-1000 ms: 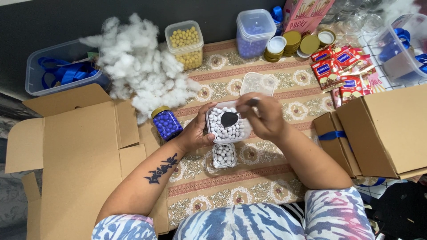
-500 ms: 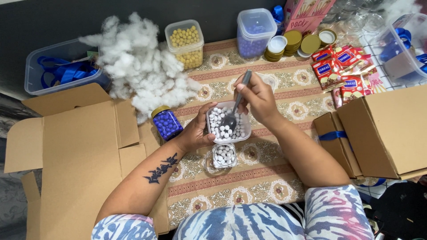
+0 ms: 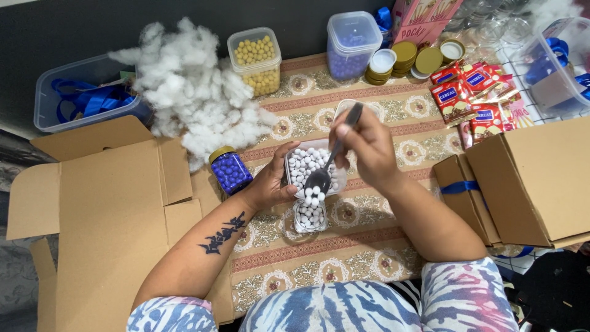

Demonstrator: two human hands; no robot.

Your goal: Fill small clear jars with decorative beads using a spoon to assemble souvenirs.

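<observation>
My left hand grips a clear plastic tub of white beads, tilted over a small glass jar partly filled with the same beads. My right hand holds a dark spoon by its handle; the bowl carries a few white beads right above the jar's mouth. A small jar of blue beads with a gold lid stands just left of my left hand.
White stuffing is piled at the back left. Tubs of yellow beads and blue beads, gold lids, red snack packets. Flat cardboard lies left, a folded box right.
The spoon went from level over the tub to handle-up, scooped in the beads, and now its loaded bowl hangs over the small jar. My left hand kept holding the tub.
</observation>
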